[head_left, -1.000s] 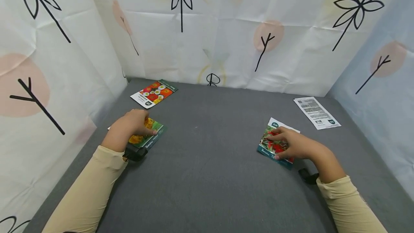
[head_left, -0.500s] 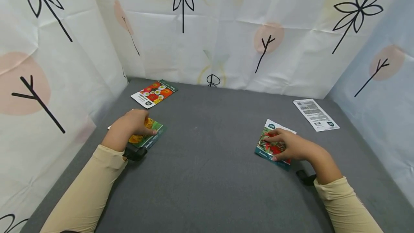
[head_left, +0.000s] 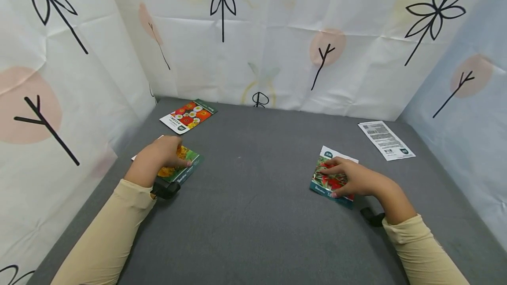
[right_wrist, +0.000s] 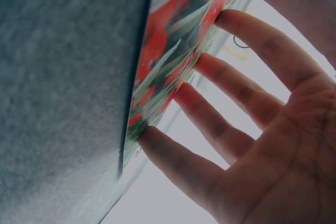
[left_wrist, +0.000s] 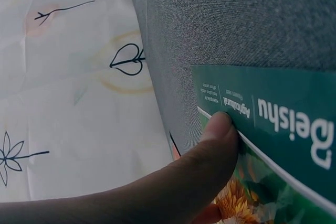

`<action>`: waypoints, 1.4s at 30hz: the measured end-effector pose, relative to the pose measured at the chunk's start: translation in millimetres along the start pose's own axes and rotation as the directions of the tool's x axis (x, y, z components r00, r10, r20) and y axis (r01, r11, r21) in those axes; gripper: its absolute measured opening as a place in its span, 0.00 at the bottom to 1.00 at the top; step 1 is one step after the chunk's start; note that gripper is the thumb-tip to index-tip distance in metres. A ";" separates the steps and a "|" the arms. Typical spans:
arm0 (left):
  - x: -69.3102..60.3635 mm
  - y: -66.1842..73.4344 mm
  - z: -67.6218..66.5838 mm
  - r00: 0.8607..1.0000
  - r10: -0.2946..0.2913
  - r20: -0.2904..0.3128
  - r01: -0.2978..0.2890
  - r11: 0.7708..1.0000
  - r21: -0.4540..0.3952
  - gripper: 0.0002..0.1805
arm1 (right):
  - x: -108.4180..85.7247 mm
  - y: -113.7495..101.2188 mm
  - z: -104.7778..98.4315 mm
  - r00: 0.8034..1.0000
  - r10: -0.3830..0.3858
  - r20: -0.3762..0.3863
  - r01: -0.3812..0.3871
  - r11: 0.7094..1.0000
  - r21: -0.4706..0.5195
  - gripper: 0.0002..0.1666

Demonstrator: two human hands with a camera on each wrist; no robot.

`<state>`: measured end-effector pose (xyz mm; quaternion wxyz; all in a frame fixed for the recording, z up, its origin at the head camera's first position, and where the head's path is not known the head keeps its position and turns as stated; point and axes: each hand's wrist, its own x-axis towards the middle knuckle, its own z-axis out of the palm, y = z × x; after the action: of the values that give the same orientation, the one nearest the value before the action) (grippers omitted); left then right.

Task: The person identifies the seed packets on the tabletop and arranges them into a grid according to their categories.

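The left hand (head_left: 160, 156) rests on a packet with yellow-orange flowers (head_left: 192, 157), which lies flat at the left; in the left wrist view the thumb (left_wrist: 210, 142) touches its green band (left_wrist: 262, 98). At the right, the right hand (head_left: 358, 178) has its spread fingertips on a packet with red pictures (head_left: 321, 178). The right wrist view shows several fingertips touching the face of this red packet (right_wrist: 163, 51), the palm (right_wrist: 294, 145) raised off it. The left fingers are partly hidden behind the hand.
A red and orange flower packet (head_left: 190, 115) lies at the back left of the grey table (head_left: 253, 197). Near the back right is a white packet (head_left: 386, 140) with printed text, back side up. Patterned cloth walls (head_left: 277, 56) stand behind and at both sides.
The right hand and the red packet under it have slid a little to the left across the table. The left hand and its packet have not visibly moved.
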<state>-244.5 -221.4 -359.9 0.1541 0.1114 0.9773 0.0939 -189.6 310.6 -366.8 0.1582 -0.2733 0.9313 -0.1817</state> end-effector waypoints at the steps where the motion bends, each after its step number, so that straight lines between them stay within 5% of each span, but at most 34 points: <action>1: -0.2 0.5 -0.2 1.000 -0.003 0.001 0.003 1.000 -0.002 0.39 | 0.6 -0.3 0.1 1.000 -0.004 0.002 0.004 1.000 -0.004 0.39; 42: 2.8 -1.5 0.0 1.000 0.009 0.018 -0.010 1.000 0.006 0.38 | 20.7 -13.5 3.9 0.996 -0.066 0.064 0.062 0.996 0.062 0.37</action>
<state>-247.3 -222.2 -361.0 0.1620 0.1173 0.9756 0.0906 -198.6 287.3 -368.6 0.1913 -0.3040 0.9103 -0.2056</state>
